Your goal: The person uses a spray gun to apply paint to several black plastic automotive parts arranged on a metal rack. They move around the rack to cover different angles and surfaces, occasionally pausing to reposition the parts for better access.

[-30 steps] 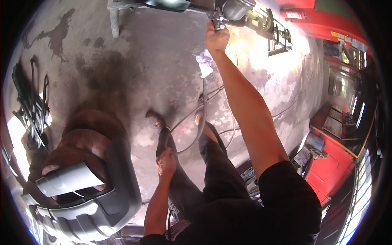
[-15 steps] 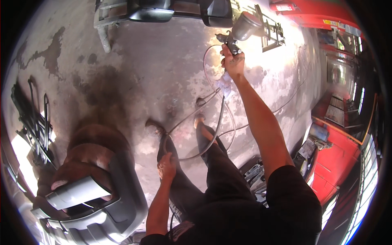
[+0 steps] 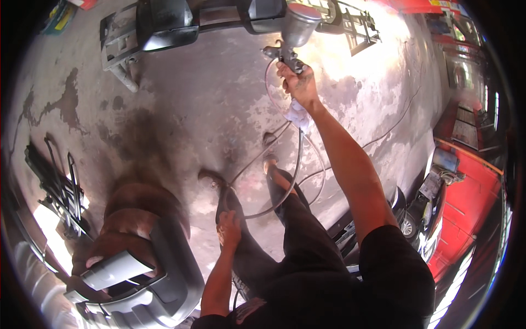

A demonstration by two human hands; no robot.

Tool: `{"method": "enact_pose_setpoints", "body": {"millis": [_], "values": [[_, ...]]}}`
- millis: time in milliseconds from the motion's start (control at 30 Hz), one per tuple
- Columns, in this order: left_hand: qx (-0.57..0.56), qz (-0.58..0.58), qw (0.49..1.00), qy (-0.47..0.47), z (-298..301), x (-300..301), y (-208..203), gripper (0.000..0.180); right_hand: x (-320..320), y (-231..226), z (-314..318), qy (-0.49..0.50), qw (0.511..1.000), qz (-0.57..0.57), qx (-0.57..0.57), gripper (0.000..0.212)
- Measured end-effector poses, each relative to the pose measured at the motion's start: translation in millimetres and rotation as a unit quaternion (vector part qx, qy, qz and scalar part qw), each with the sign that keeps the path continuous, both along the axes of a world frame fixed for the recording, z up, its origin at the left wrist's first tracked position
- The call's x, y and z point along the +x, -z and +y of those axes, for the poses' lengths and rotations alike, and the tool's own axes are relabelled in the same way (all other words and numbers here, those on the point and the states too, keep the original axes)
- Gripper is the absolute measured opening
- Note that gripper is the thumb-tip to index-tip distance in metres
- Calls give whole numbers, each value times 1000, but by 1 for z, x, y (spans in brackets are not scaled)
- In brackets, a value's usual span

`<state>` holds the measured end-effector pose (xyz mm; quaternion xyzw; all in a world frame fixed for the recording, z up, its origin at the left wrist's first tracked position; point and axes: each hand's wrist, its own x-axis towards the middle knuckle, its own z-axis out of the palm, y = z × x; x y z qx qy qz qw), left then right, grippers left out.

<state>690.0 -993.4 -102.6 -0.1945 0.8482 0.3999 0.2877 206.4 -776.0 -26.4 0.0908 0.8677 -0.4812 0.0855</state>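
Observation:
My right hand (image 3: 299, 85) is stretched forward and wrapped around the grip of a spray gun (image 3: 286, 56). A metal cup (image 3: 301, 26) sits on top of the gun, and its nozzle side points left. Below the grip, a whitish cloth (image 3: 298, 116) is bunched where the hose joins. The air hose (image 3: 296, 172) hangs from there and loops back toward my left thigh. There my left hand (image 3: 229, 229) is closed around the loop of hose, its fingers partly hidden. Just beyond the gun, dark moulded parts (image 3: 167, 24) rest on a metal frame.
At the lower left, a grey-black bumper-like part (image 3: 175, 268) lies by brown rounded forms (image 3: 145, 203). Thin black stands (image 3: 60, 186) are at the far left. A red cabinet (image 3: 466, 211) and cluttered items stand at the right. More hose trails over the stained concrete floor (image 3: 203, 98).
The spray gun has moved left in the picture, and its cup now stands more upright. The view has shifted, showing more of the framed dark parts. My left hand keeps its hold near my thigh.

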Motion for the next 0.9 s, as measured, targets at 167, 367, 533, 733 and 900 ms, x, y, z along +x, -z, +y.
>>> {"method": "enact_pose_setpoints", "body": {"millis": [167, 367, 533, 733, 900], "values": [[-25, 15, 1000, -1, 22, 2, -2, 26, 6, 38, 46, 20, 995, 55, 86, 29], [-34, 11, 997, -70, 39, 23, 14, 18, 4, 63, 90, 206, 944, 104, 237, 31], [-43, -15, 994, -103, 32, 16, 6, 17, 34, 64, 30, 176, 961, 151, 153, 29], [3, -35, 997, -73, 9, 25, 21, 18, 42, 33, -30, 20, 997, 65, 27, 32], [-15, 12, 999, -28, 27, 7, 7, 25, -21, 44, 61, 85, 965, 182, 169, 35]]}}
